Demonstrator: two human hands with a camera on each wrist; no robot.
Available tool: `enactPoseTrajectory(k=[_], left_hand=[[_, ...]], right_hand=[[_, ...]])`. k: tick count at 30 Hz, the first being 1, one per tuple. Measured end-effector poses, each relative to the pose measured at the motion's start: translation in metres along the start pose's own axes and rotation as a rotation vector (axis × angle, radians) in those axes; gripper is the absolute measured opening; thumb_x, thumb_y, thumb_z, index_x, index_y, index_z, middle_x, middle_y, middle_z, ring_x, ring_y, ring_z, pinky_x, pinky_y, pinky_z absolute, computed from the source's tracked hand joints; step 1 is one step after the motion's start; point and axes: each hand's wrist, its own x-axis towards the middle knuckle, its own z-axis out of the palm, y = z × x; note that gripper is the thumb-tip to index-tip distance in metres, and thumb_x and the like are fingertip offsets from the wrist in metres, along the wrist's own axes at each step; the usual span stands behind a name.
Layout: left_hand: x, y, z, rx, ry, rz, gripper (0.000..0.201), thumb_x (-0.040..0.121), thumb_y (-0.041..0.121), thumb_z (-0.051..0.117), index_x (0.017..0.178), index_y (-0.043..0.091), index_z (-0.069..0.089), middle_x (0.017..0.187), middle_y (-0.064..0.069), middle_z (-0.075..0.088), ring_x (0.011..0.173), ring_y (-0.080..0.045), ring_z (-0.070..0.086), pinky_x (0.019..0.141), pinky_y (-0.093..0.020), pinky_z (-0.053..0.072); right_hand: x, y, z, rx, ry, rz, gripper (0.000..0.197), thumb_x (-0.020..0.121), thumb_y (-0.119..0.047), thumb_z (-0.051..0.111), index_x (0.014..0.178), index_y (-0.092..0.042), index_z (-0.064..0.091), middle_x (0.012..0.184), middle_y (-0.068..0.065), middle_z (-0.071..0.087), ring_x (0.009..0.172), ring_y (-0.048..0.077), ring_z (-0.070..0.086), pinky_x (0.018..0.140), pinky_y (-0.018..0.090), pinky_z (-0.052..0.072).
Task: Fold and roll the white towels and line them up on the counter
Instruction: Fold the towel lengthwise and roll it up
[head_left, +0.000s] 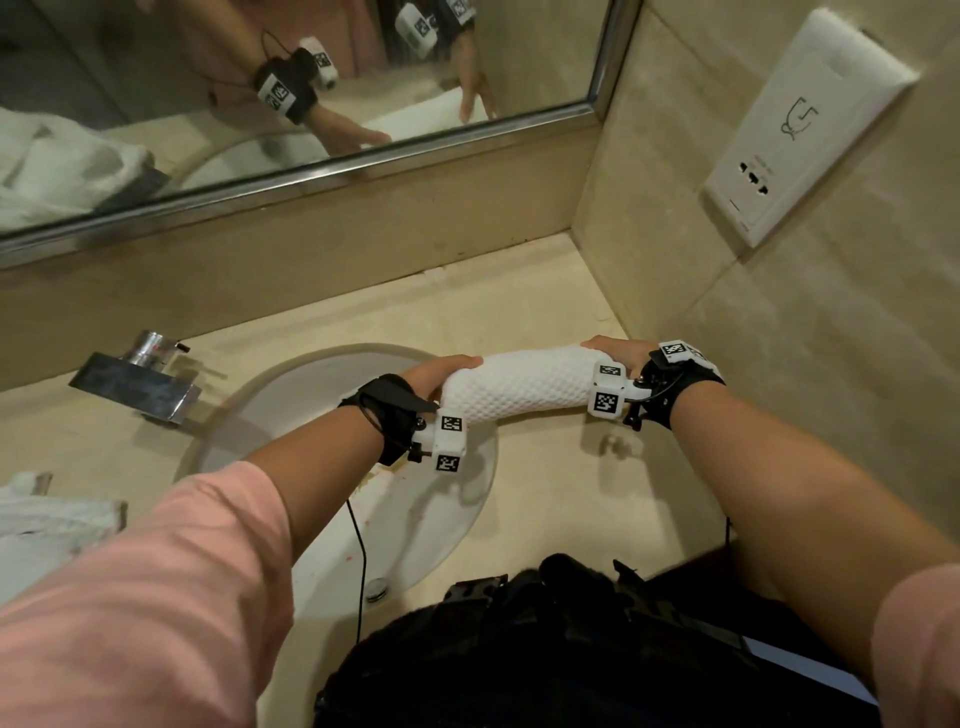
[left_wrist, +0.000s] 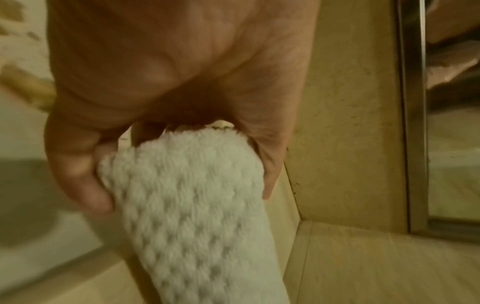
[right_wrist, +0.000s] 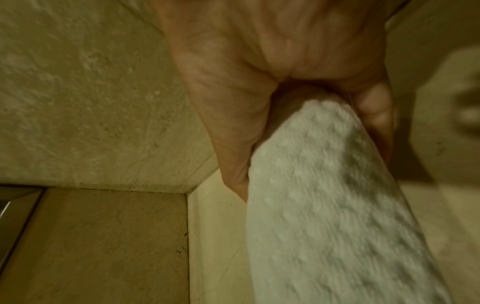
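A rolled white waffle-weave towel (head_left: 524, 387) hangs in the air above the counter (head_left: 561, 499), between the sink and the right wall. My left hand (head_left: 441, 371) grips its left end, thumb and fingers curled round the roll (left_wrist: 192, 205). My right hand (head_left: 621, 353) grips the right end in the same way, wrapped round the towel (right_wrist: 324, 205). The roll sags slightly in the middle. More white towels (head_left: 47, 514) lie in a loose heap at the left edge of the counter.
A round white sink (head_left: 431, 519) sits under my left forearm, with a chrome faucet (head_left: 140, 382) behind it. A mirror (head_left: 291, 88) runs along the back wall. A white socket plate (head_left: 800, 124) is on the right wall. Beige counter lies in the back right corner.
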Motion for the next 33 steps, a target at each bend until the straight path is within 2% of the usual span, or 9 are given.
enactPoseTrajectory(k=[4, 8, 12, 14, 18, 21, 24, 27, 33], left_hand=[[-0.003, -0.003, 0.006, -0.073, 0.004, 0.028, 0.028, 0.096, 0.034, 0.051, 0.106, 0.008, 0.058, 0.065, -0.006, 0.070, 0.051, -0.019, 0.066, 0.048, -0.020, 0.050], [-0.011, -0.006, 0.007, -0.091, 0.023, 0.077, 0.039, 0.092, 0.036, 0.055, 0.118, 0.007, 0.059, 0.099, -0.011, 0.070, 0.085, -0.027, 0.066, 0.077, -0.030, 0.049], [-0.038, -0.007, 0.001, -0.083, 0.073, 0.144, 0.029, 0.094, 0.033, 0.052, 0.106, 0.009, 0.061, 0.082, -0.008, 0.073, 0.070, -0.024, 0.070, 0.069, -0.028, 0.050], [-0.050, -0.007, -0.006, -0.097, 0.089, 0.171, 0.023, 0.096, 0.031, 0.049, 0.099, 0.010, 0.059, 0.070, -0.005, 0.073, 0.058, -0.020, 0.070, 0.059, -0.026, 0.052], [-0.086, -0.008, -0.020, -0.155, 0.110, 0.248, 0.026, 0.098, 0.029, 0.045, 0.092, 0.009, 0.060, 0.068, -0.007, 0.073, 0.055, -0.021, 0.069, 0.047, -0.023, 0.053], [-0.117, -0.012, -0.029, -0.195, 0.159, 0.281, 0.026, 0.096, 0.032, 0.048, 0.098, 0.009, 0.060, 0.072, -0.007, 0.073, 0.059, -0.022, 0.070, 0.062, -0.026, 0.052], [-0.145, -0.020, -0.040, -0.254, 0.237, 0.319, 0.025, 0.095, 0.031, 0.051, 0.093, 0.008, 0.062, 0.067, -0.008, 0.072, 0.055, -0.021, 0.069, 0.059, -0.024, 0.053], [-0.176, -0.034, -0.051, -0.323, 0.250, 0.382, 0.044, 0.097, 0.026, 0.046, 0.067, 0.008, 0.072, 0.061, -0.007, 0.070, 0.050, -0.019, 0.067, 0.048, -0.022, 0.054], [-0.249, -0.072, -0.077, -0.431, 0.402, 0.481, 0.023, 0.098, 0.024, 0.043, 0.089, 0.010, 0.058, 0.062, -0.006, 0.071, 0.051, -0.019, 0.068, 0.049, -0.023, 0.055]], right_hand=[[-0.040, -0.007, 0.004, -0.081, 0.023, -0.057, 0.024, 0.084, -0.047, 0.064, 0.076, -0.028, 0.051, 0.055, -0.014, 0.063, 0.073, 0.008, 0.048, 0.101, 0.033, 0.042], [-0.070, -0.007, 0.010, -0.091, 0.052, -0.076, 0.030, 0.092, -0.038, 0.058, 0.071, -0.022, 0.043, 0.039, -0.014, 0.056, 0.067, 0.008, 0.042, 0.073, 0.022, 0.043], [-0.086, -0.009, 0.021, -0.103, 0.008, -0.074, 0.035, 0.071, -0.047, 0.072, 0.079, -0.014, 0.063, 0.082, 0.007, 0.067, 0.074, 0.020, 0.058, 0.074, 0.031, 0.048], [-0.083, -0.012, 0.026, -0.108, -0.044, -0.104, 0.055, 0.059, -0.051, 0.075, 0.096, -0.012, 0.068, 0.102, 0.003, 0.070, 0.088, 0.022, 0.062, 0.083, 0.033, 0.048], [-0.125, -0.028, 0.047, -0.005, -0.067, -0.144, 0.038, 0.073, -0.038, 0.073, 0.099, -0.011, 0.067, 0.094, 0.009, 0.071, 0.080, 0.022, 0.062, 0.075, 0.031, 0.046], [-0.138, -0.041, 0.060, 0.031, -0.140, -0.200, 0.045, 0.075, -0.038, 0.071, 0.107, -0.007, 0.066, 0.103, 0.010, 0.071, 0.095, 0.026, 0.065, 0.091, 0.037, 0.046], [-0.173, -0.056, 0.077, 0.027, -0.224, -0.224, 0.027, 0.085, -0.035, 0.064, 0.092, -0.009, 0.064, 0.083, 0.010, 0.071, 0.080, 0.025, 0.062, 0.086, 0.037, 0.046], [-0.195, -0.069, 0.098, -0.007, -0.293, -0.289, 0.026, 0.091, -0.032, 0.057, 0.080, -0.009, 0.059, 0.063, 0.007, 0.069, 0.071, 0.022, 0.060, 0.074, 0.034, 0.047], [-0.241, -0.085, 0.156, -0.109, -0.430, -0.421, 0.029, 0.097, -0.035, 0.047, 0.082, -0.012, 0.055, 0.055, 0.002, 0.068, 0.048, 0.015, 0.066, 0.050, 0.024, 0.053]])
